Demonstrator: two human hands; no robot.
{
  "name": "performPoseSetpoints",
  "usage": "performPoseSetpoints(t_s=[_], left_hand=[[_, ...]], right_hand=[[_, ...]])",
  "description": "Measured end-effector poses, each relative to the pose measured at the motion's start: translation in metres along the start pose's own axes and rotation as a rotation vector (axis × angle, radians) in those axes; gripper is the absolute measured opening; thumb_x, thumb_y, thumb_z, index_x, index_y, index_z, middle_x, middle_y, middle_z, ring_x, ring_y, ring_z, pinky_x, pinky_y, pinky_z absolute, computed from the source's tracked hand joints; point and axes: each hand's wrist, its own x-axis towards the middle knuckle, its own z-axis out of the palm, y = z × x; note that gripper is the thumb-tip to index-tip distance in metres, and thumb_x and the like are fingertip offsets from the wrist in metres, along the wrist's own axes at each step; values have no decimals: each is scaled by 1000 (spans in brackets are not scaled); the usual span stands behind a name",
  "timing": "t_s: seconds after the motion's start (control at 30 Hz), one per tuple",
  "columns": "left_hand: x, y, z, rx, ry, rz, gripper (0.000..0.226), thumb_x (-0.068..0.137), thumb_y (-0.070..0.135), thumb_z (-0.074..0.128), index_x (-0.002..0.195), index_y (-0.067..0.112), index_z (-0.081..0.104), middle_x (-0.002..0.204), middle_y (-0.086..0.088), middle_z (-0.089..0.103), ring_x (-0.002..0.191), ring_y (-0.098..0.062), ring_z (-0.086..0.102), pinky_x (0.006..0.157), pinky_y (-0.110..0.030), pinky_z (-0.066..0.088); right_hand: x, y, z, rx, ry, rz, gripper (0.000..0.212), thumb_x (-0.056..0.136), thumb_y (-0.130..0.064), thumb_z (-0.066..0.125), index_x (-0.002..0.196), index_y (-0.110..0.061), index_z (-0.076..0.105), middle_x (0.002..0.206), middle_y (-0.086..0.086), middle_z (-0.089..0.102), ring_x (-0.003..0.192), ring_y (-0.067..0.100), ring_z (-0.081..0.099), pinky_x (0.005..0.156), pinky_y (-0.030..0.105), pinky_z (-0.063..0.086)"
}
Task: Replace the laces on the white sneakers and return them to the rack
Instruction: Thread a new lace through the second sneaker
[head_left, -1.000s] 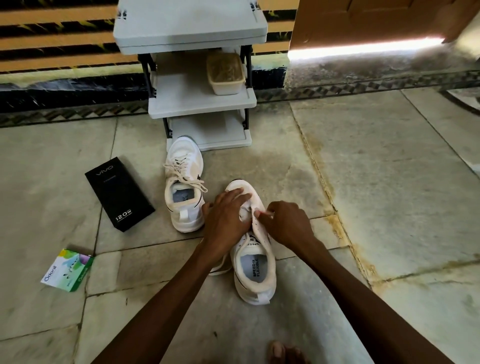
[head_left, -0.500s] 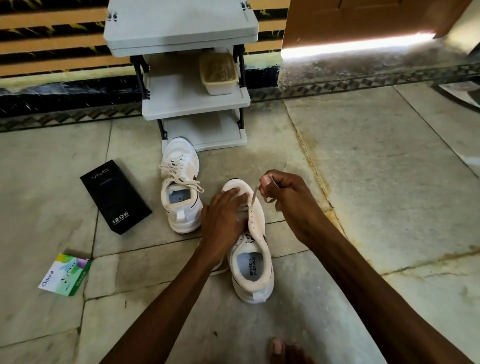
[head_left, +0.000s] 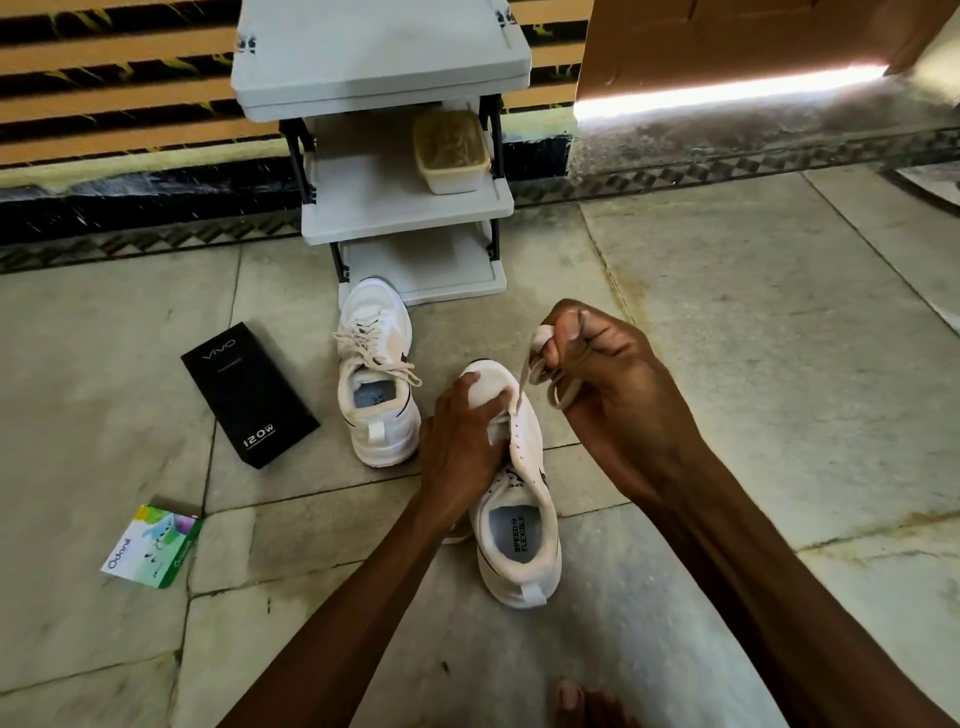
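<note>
Sneakers both stand on the floor (head_left: 727, 364). Far left of the fingers lies a green packet (head_left: 150, 545), then a black box (head_left: 249, 395). The laced sneaker (head_left: 376, 384) stands just left of the left hand (head_left: 462, 452), its toe by the rack (head_left: 405, 228). That hand's fingers (head_left: 478, 387) curl over the second sneaker (head_left: 519, 545), gripping its forefoot. From the eyelets beside them a lace (head_left: 521, 382) rises taut to the right hand (head_left: 608, 374), which is raised up and right of them. Its fingers (head_left: 571, 332) and thumb are curled tight, pinching the bunched lace.
</note>
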Motion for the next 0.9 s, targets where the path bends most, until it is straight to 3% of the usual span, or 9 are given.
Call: performPoseSetpoints(t_s=[0.1, 0.2, 0.37, 0.47, 0.57, 0.7, 0.77, 0.83, 0.9], left_hand=[[-2, 3, -2, -57, 17, -7, 41, 92, 36, 56, 133, 39, 54, 156, 5, 27, 139, -22, 29, 104, -39, 30], [-3, 7, -4, -124, 22, -24, 47, 92, 34, 58, 138, 32, 49, 155, 2, 29, 138, -25, 30, 106, -40, 31], [-5, 0, -4, -219, 33, -150, 68, 83, 49, 64, 142, 26, 40, 137, -6, 38, 125, -25, 45, 97, -32, 38], [-8, 1, -15, -91, -57, -235, 70, 89, 62, 50, 146, 25, 33, 133, -13, 50, 120, -32, 53, 93, -37, 43], [-6, 6, -32, -50, -70, -191, 57, 96, 48, 49, 144, 21, 36, 134, -13, 57, 120, -32, 55, 93, -38, 44], [1, 21, -67, -242, -96, -148, 34, 96, 21, 47, 130, 22, 48, 126, -10, 62, 111, -27, 59, 91, -36, 48], [1, 30, -95, -467, -143, -154, 28, 95, 16, 46, 121, 23, 56, 105, -6, 66, 85, -16, 62, 73, -30, 50], [-2, 43, -129, -700, -215, -134, 30, 96, 9, 44, 118, 22, 60, 78, -2, 58, 58, -7, 47, 50, -20, 38], [-8, 55, -164, -804, -219, -68, 32, 98, 6, 42, 120, 20, 61, 64, 2, 47, 51, -4, 37, 45, -15, 28]], right_hand=[[-1, -15, 9, 115, -67, -56, 21, 92, 2, 44, 74, -10, 47, 69, -4, 52, 70, 11, 47, 65, 17, 44], [9, -15, 9, -13, -97, -50, 28, 97, -6, 44, 73, -15, 53, 71, -3, 52, 71, 13, 45, 68, 21, 41], [16, 4, -8, -641, 82, 150, 40, 104, -35, 44, 73, -19, 63, 60, -12, 54, 56, 2, 46, 58, 15, 38], [11, 14, -15, -963, 44, 239, 46, 104, -40, 41, 73, -20, 68, 66, 5, 59, 58, 10, 49, 63, 28, 41], [11, 19, -17, -1333, -23, 212, 47, 105, -37, 37, 87, -9, 69, 86, 12, 69, 77, 24, 61, 73, 37, 48], [12, 12, -21, -1703, -45, 106, 39, 104, -39, 38, 101, -19, 71, 104, 5, 58, 104, 28, 50, 86, 41, 41], [14, -2, -19, -1659, -97, 77, 40, 101, -41, 41, 100, -17, 74, 96, 6, 57, 98, 22, 50, 85, 37, 40], [16, -23, -9, -1461, -153, 61, 39, 99, -40, 46, 99, -13, 75, 87, 12, 60, 82, 21, 54, 73, 33, 40], [19, -42, 3, -1300, -178, 18, 33, 97, -38, 52, 98, -16, 76, 82, 17, 64, 71, 21, 57, 64, 32, 41]])
